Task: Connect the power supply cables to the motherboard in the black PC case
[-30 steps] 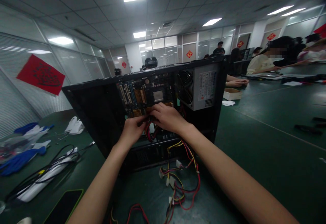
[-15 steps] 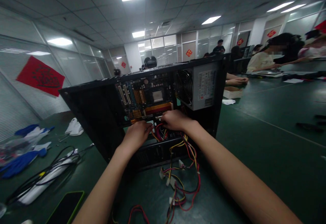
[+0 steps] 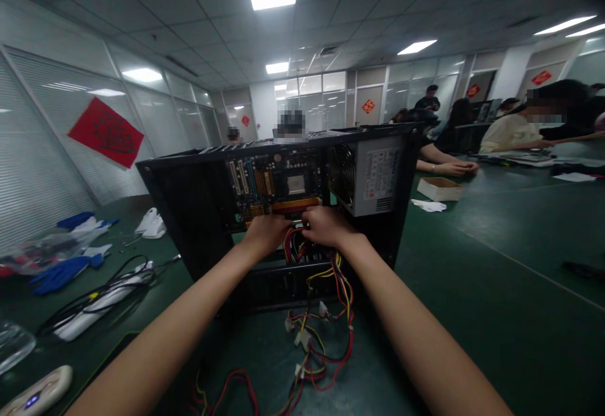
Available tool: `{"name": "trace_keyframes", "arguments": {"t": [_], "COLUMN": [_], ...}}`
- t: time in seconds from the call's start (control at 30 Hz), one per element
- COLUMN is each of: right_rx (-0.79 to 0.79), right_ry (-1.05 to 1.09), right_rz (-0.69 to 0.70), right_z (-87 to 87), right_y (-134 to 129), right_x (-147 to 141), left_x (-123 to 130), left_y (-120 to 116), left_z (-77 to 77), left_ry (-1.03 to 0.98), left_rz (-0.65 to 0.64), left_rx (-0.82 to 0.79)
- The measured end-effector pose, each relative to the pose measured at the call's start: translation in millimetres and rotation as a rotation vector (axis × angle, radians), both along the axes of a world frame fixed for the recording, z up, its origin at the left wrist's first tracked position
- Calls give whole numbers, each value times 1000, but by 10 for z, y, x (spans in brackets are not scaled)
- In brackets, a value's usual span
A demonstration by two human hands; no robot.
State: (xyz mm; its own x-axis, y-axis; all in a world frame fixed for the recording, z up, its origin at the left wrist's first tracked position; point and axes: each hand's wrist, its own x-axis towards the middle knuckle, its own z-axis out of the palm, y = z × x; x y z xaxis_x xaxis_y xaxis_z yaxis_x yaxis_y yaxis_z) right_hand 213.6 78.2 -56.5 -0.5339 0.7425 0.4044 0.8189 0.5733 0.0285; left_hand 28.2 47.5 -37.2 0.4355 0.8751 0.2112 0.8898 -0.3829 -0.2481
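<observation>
An open black computer case [image 3: 177,214] stands on the table before me, its motherboard [image 3: 278,183] and boxy grey power supply [image 3: 375,176] exposed. Both my hands reach inside, just below the motherboard's lower edge. My left hand [image 3: 267,234] has its fingers closed close to my right hand [image 3: 327,225], which is also curled. Between them a bundle of red and dark cables [image 3: 289,247] bends downward. Whatever the fingertips pinch is hidden. More power cables [image 3: 350,315] with white connectors [image 3: 302,338] hang out over the case's near edge onto the table.
On the left of the green table [image 3: 454,290] lie blue-and-white gloves [image 3: 66,274], a white power strip [image 3: 101,306] with black cord, and a pale oval device [image 3: 40,391]. A small open box [image 3: 439,189] sits to the right. Several people [image 3: 515,126] are beyond.
My left hand has moved right, its fingers now nearly meeting my right hand's. The camera has turned slightly to the left and up. My right hand stays at the same spot inside the case.
</observation>
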Motion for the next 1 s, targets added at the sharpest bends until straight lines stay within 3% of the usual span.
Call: {"name": "trace_keyframes", "arguments": {"t": [0.17, 1.0], "right_rx": [-11, -67], "right_ry": [-2, 2], "right_rz": [-25, -59], "right_z": [19, 62], "right_y": [-11, -109], "right_x": [15, 6], "left_x": [93, 69], "left_y": [48, 40], "left_z": [-28, -61], "left_ry": [19, -63], "left_rz": [13, 125], "left_rx": [16, 58]}}
